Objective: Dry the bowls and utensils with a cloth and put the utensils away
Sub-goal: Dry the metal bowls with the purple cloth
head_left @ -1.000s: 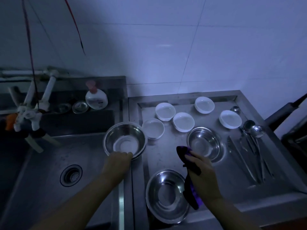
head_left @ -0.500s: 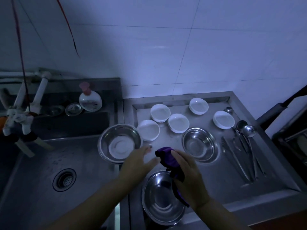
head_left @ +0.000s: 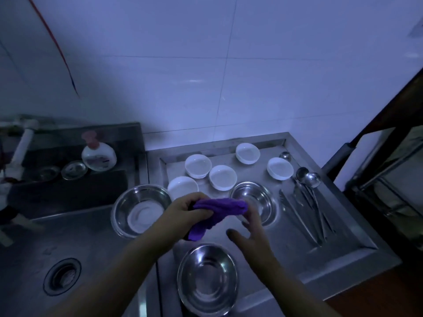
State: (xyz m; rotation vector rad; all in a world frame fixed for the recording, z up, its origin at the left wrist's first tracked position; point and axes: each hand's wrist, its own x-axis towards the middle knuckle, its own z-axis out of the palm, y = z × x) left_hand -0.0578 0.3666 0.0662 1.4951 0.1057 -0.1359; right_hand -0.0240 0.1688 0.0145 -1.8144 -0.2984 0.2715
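Right now my left hand [head_left: 183, 213] has its grip closed around one end of the purple cloth [head_left: 217, 210], held up over the middle of the table [head_left: 343, 236]. My right hand [head_left: 249, 227] is under the other end, fingers spread and loose; can't tell if it really holds the cloth or just touches it. One tail of the cloth hangs down toward the steel bowl [head_left: 207, 277] at the table's front edge.

Risks as I judge them:
- The cloth is bunched, so a wipe may only smear water; needs spreading first.
- The front steel bowl sits right at the front edge, and a hard wipe could tip it off.
- Another steel bowl [head_left: 140, 209] straddles the left edge beside the sink [head_left: 45, 248] and could slide in if knocked.
- The small white bowls [head_left: 222, 177] cluster near the back edge, close together; a careless reach could clink them.
- The spoons and tongs [head_left: 306, 202] lie loose along the right edge, untouched, and are easy to scatter.
- Dim light makes wet spots hard to see.
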